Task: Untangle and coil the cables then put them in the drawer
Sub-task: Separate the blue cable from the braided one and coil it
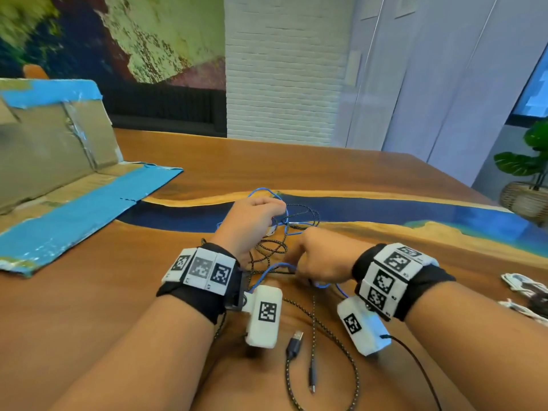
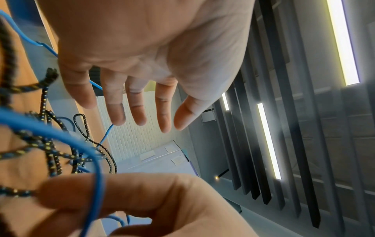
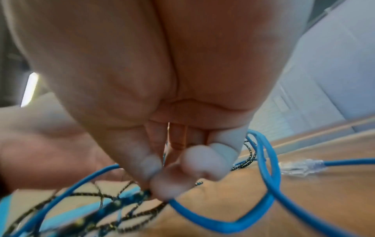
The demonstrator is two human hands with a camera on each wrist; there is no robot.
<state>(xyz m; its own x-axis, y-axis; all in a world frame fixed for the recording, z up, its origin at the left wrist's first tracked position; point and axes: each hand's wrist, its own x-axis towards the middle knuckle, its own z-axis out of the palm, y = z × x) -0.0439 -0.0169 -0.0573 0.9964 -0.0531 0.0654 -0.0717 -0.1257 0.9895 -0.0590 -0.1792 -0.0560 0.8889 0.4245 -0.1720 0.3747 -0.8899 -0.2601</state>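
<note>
Cables in a messy tangle on the wooden table (image 1: 341, 173), between both hands. Blue cable (image 1: 267, 269) looped through black braided cable (image 1: 271, 247), crossing many times. Black cable's plug (image 1: 295, 342) lying loose near the body, a second small plug end (image 1: 312, 376) beside it.

Left hand (image 1: 252, 221) over the far side of the tangle. Fingers (image 2: 140, 109) straight and spread in the left wrist view, holding nothing, blue cable running behind them.

Right hand (image 1: 320, 258) low on the table, fingers curled, thumb and fingertips (image 3: 162, 184) pinching the blue cable right where the black one crosses. Clear plug (image 3: 300, 166) of the blue cable flat on the table, off to the side.

Cardboard box (image 1: 59, 161) with blue tape, opened flat at the left, well apart from the cables, nothing seen in it. No drawer in view.

White bundles (image 1: 522, 284) at the right table edge. Potted plant (image 1: 530, 167) past the table corner.
</note>
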